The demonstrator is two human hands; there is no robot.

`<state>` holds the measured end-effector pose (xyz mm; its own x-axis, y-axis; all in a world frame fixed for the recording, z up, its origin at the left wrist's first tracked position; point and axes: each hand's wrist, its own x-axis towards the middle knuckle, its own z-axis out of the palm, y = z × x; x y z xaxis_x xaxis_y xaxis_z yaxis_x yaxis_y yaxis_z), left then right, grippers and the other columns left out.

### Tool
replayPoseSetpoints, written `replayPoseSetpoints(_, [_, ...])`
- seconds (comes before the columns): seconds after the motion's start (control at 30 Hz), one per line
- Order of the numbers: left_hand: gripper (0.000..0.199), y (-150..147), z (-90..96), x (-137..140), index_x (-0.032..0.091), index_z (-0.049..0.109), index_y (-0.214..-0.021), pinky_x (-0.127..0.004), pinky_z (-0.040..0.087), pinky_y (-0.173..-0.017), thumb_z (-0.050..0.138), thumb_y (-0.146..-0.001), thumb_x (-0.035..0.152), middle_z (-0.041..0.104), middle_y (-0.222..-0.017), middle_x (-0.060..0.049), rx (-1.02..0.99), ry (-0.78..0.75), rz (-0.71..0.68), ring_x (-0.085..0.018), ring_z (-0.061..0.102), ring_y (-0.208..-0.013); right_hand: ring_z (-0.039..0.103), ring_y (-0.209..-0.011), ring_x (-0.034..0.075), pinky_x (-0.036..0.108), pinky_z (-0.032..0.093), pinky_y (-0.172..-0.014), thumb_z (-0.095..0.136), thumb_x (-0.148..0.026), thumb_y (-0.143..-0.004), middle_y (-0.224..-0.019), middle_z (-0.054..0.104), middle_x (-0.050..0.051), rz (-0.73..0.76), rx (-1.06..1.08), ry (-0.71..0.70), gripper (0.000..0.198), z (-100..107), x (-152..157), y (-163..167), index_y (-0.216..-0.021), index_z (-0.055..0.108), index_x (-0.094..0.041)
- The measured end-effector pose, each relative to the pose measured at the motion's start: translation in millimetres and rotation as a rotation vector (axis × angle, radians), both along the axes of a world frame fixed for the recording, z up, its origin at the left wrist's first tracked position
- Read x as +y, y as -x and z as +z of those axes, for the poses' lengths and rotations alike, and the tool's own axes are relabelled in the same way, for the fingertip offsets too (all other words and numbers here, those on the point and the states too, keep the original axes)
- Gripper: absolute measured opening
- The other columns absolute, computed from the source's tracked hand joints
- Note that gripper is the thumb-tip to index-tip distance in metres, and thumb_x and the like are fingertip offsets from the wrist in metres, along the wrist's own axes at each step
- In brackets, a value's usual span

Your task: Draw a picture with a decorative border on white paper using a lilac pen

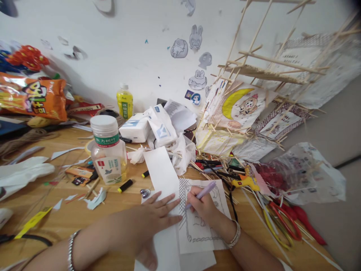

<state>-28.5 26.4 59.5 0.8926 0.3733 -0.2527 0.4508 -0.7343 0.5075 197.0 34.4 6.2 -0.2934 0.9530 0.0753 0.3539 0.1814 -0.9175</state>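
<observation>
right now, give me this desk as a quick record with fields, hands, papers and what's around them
left: left hand spread on the white paper
right: right hand gripping a purple pen, its tip at the drawing's left border
drawing: sheet with crosshatching and a wavy frame
left side: clear bottle with white cap, upright
right side: yellow glue gun
behind: tissue packs

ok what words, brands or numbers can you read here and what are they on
"东方树叶": green label on the white-capped bottle
"冰糖雪", last character unclear: yellow bottle
"BUNNY", probably, its start unclear: red packet
Too stylised to read surely: orange snack bag
Too small or blurred: tissue pack, writing on the decorated panel
No numbers are legible
</observation>
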Motion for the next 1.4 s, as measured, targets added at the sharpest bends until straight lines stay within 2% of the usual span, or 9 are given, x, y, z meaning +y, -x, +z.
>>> replayPoseSetpoints(0.2, [0.094,0.2,3.1,-1.3,0.023,0.033,-0.145,-0.063,0.005,-0.108,0.075,-0.068,0.056,0.011,-0.152,-0.018,-0.027,0.016,0.01,-0.039,0.008,-0.139,0.04,-0.047,0.01,0.022,0.033,-0.046,0.046,-0.024,-0.082,-0.05,0.04,-0.006,0.017,-0.002,0.006,0.026,-1.3,1.0,-1.4,-0.057,0.044,-0.021])
replayPoseSetpoints(0.4, [0.095,2.5,-4.4,0.6,0.025,0.035,-0.144,-0.064,0.003,-0.108,0.076,-0.065,0.058,0.012,-0.153,-0.017,-0.107,0.027,0.021,-0.041,0.009,-0.138,0.04,-0.046,0.01,0.021,0.031,-0.043,0.048,-0.023,-0.08,-0.05,0.041,-0.005,0.014,0.019,0.021,0.025,-1.0,0.9,-0.8,-0.055,0.045,-0.02])
replayPoseSetpoints(0.53, [0.094,3.2,-3.9,1.6,0.025,0.035,-0.145,-0.063,0.004,-0.108,0.072,-0.067,0.064,0.014,-0.153,-0.016,-0.104,0.037,0.01,-0.04,0.01,-0.138,0.039,-0.042,0.009,0.02,0.03,-0.04,0.049,-0.028,-0.082,-0.047,0.045,-0.005,-0.069,0.138,0.067,0.029,-1.2,3.2,0.5,-0.055,0.042,-0.021])
replayPoseSetpoints(0.67, [0.083,2.3,-5.0,2.5,0.028,0.032,-0.146,-0.061,0.006,-0.11,0.06,-0.078,0.067,0.016,-0.153,-0.014,-0.081,-0.016,0.009,-0.036,0.011,-0.14,0.044,-0.043,0.01,0.021,0.034,-0.042,0.053,-0.038,-0.085,-0.049,0.052,-0.004,-0.148,0.297,-0.048,0.029,3.4,7.6,-1.0,-0.062,0.048,-0.02])
replayPoseSetpoints(0.77, [0.076,2.2,-7.8,4.1,0.029,0.03,-0.146,-0.06,0.007,-0.11,0.054,-0.084,0.065,0.016,-0.154,-0.012,-0.082,-0.057,0.029,-0.035,0.012,-0.14,0.052,-0.052,0.012,0.024,0.043,-0.049,0.06,-0.044,-0.082,-0.062,0.062,0.0,-0.12,0.349,-0.124,0.026,8.5,9.1,-4.4,-0.074,0.057,-0.02])
replayPoseSetpoints(0.83, [0.074,2.8,-8.6,5.3,0.03,0.031,-0.146,-0.061,0.008,-0.11,0.055,-0.084,0.063,0.017,-0.154,-0.011,-0.09,-0.067,0.026,-0.035,0.013,-0.14,0.055,-0.054,0.013,0.025,0.045,-0.051,0.065,-0.044,-0.079,-0.067,0.065,0.001,-0.095,0.355,-0.12,0.025,10.2,8.5,-6.2,-0.078,0.06,-0.02])
replayPoseSetpoints(0.93, [0.073,3.8,-8.8,6.7,0.031,0.033,-0.145,-0.062,0.009,-0.109,0.058,-0.083,0.061,0.02,-0.154,-0.011,-0.104,-0.071,0.008,-0.037,0.015,-0.139,0.051,-0.046,0.011,0.023,0.041,-0.046,0.064,-0.043,-0.08,-0.059,0.063,-0.001,-0.056,0.309,-0.062,0.027,8.6,6.2,-6.7,-0.069,0.056,-0.019])
replayPoseSetpoints(1.07, [0.071,4.6,-9.8,7.3,0.034,0.032,-0.145,-0.063,0.009,-0.109,0.059,-0.084,0.058,0.02,-0.154,-0.009,-0.103,-0.083,-0.003,-0.037,0.016,-0.139,0.044,-0.042,0.009,0.02,0.034,-0.043,0.056,-0.038,-0.086,-0.048,0.051,-0.005,0.008,0.148,0.007,0.034,2.3,3.9,-5.1,-0.058,0.046,-0.02])
replayPoseSetpoints(1.4, [0.069,5.5,-10.8,7.5,0.034,0.033,-0.145,-0.062,0.009,-0.11,0.059,-0.085,0.057,0.02,-0.155,-0.008,-0.101,-0.098,-0.013,-0.037,0.016,-0.139,0.045,-0.051,0.011,0.024,0.036,-0.052,0.051,-0.023,-0.087,-0.055,0.047,-0.004,0.101,0.015,-0.094,0.033,3.2,3.4,-4.1,-0.055,0.045,-0.02])
